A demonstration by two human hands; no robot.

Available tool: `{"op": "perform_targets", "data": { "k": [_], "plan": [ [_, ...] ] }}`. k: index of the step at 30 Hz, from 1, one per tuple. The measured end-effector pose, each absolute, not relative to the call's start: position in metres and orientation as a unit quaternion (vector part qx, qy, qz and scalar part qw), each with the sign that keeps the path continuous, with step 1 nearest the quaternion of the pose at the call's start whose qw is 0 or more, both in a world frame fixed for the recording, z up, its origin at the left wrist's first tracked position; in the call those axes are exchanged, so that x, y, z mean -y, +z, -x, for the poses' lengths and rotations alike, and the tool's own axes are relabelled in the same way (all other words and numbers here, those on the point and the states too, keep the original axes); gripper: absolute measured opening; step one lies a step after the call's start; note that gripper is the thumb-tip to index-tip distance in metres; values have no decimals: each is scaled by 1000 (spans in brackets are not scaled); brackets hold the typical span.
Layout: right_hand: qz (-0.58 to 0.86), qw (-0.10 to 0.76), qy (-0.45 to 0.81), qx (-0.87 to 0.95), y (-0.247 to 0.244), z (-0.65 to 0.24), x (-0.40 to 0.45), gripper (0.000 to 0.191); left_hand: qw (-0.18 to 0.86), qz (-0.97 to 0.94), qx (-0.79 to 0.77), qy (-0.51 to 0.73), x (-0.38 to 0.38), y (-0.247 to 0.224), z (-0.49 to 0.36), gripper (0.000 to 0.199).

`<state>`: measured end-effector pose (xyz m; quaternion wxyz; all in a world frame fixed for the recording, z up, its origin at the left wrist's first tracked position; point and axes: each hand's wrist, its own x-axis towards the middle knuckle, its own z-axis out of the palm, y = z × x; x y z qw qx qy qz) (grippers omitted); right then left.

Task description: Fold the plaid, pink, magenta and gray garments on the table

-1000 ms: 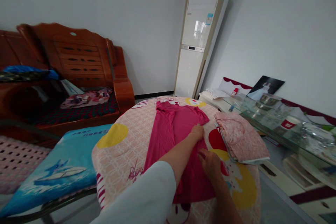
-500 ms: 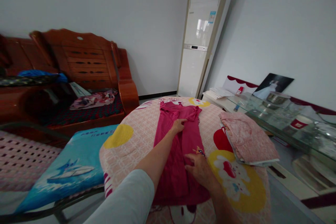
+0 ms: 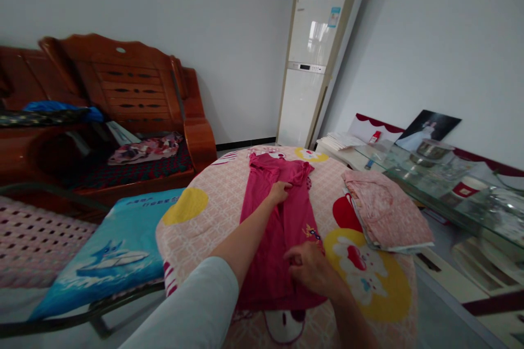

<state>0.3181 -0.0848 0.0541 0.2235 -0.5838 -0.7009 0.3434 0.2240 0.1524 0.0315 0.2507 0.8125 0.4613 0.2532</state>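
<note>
A magenta garment (image 3: 266,262) lies folded lengthwise on a round table with a patterned cloth (image 3: 221,191). My left hand (image 3: 280,192) rests on its upper middle near the neckline, with the fingers closed on the fabric. Over the lower right part, beside a small embroidered motif (image 3: 312,232), is my right hand (image 3: 309,266). Its fingers are curled, and whether they hold any fabric cannot be made out.
A folded pink garment stack (image 3: 387,210) lies at the table's right. Beyond it stands a glass-topped cabinet (image 3: 434,196) with bowls and a cup. To the left are a blue cushion (image 3: 118,256) and a wooden sofa (image 3: 135,98). A tall air conditioner (image 3: 305,87) stands behind.
My right hand has shifted slightly downward along the garment, and its fingers are more curled. My left hand stays in about the same place. The camera view has moved slightly.
</note>
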Motion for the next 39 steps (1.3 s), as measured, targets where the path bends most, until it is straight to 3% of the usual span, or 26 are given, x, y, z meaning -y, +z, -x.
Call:
{"op": "perform_targets", "data": {
  "k": [2, 4, 8, 11, 13, 18, 21, 34, 39],
  "plan": [
    [566, 205, 438, 667, 54, -317, 85, 36, 241, -816, -458, 255, -143, 33, -216, 52],
    [566, 239, 483, 624, 57, -323, 82, 41, 221, -817, -455, 277, -131, 35, -207, 55],
    [657, 367, 273, 599, 59, -354, 73, 35, 225, -823, -437, 283, -99, 37, -189, 36],
    [731, 319, 117, 591, 53, -378, 73, 24, 255, -840, -405, 255, -67, 37, -183, 25],
    [759, 288, 87, 577, 47, -385, 75, 22, 266, -854, -376, 241, -45, 38, -185, 22],
    [766, 270, 241, 531, 43, -386, 85, 27, 293, -912, -221, 184, -4, 38, -198, 20],
    [744, 267, 311, 528, 43, -388, 94, 36, 253, -924, -208, 196, 0, 30, -202, 24],
    [672, 279, 441, 525, 47, -403, 128, 32, 212, -916, -263, 218, -14, 2, -194, 47],
    [726, 177, 415, 519, 44, -407, 132, 28, 161, -955, -205, 141, -12, 7, -191, 51]
  ]
}}
